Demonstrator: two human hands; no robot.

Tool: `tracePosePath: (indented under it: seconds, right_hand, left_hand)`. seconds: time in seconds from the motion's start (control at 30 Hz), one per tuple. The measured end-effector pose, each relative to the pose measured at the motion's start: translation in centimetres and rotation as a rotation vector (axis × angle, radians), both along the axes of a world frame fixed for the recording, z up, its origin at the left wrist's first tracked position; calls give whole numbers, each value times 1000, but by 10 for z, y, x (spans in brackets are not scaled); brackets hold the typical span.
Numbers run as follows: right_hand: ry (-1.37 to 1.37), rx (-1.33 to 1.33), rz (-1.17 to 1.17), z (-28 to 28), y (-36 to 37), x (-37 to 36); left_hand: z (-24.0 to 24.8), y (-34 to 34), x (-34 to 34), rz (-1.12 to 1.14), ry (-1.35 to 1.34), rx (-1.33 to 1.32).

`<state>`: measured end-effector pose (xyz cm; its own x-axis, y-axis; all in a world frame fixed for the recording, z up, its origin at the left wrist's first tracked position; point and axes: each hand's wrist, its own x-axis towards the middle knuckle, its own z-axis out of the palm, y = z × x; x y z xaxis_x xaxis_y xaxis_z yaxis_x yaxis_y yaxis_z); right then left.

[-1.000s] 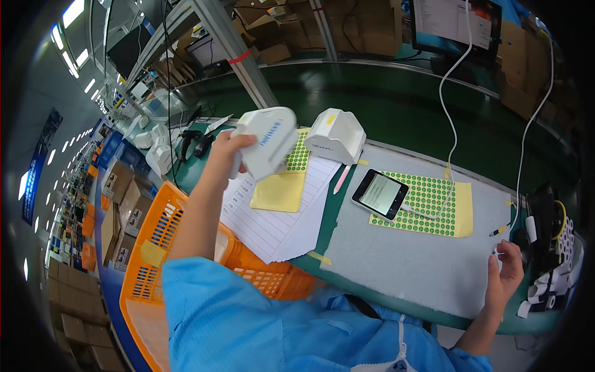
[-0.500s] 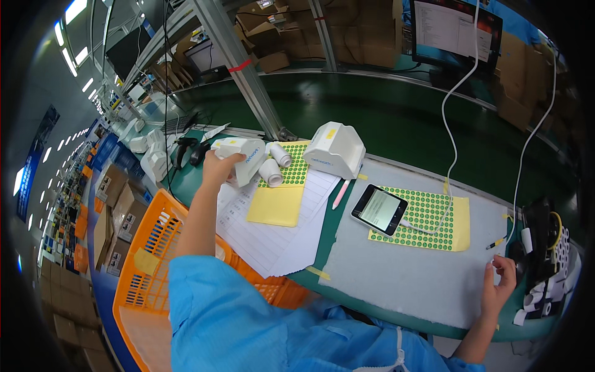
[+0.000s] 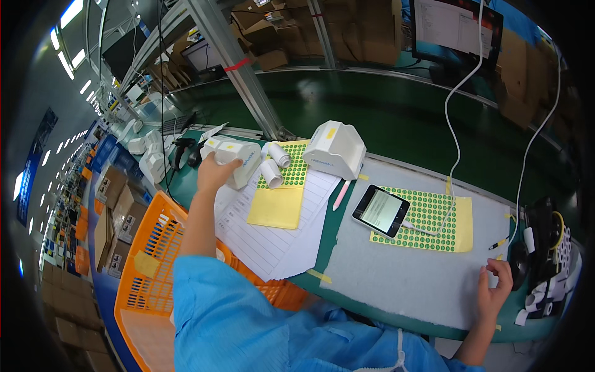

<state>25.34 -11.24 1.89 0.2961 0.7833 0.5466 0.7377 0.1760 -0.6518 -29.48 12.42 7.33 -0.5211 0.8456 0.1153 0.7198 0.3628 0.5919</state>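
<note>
At the left of the bench my left hand is closed on a white plastic housing, with the thumb against its near side. Beside it two white cylindrical rolls lie on a yellow sheet of round green stickers. To their right stands a second white housing, apart from both hands. My right hand hovers by the right edge of the grey mat, thumb and fingertips curled together; anything between them is too small to make out.
A phone-like device with a white cable lies partly over another green sticker sheet. A pink pen and printed papers are near the middle. An orange basket stands at the left; a black mouse is at the right.
My left hand has shifted slightly left with the white housing, which has turned and now rests lower beside the rolls. My right hand has dropped a little and stays curled.
</note>
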Motion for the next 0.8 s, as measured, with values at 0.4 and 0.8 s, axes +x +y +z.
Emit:
tracePosePath:
  seconds: [0.4, 0.8]
  right_hand:
    - [-13, 11, 4, 2, 2, -5]
    - [29, 30, 29, 7, 0, -10]
  left_hand:
    - [73, -8, 179, -473, 370, -156]
    - [9, 19, 173, -489, -415, -368]
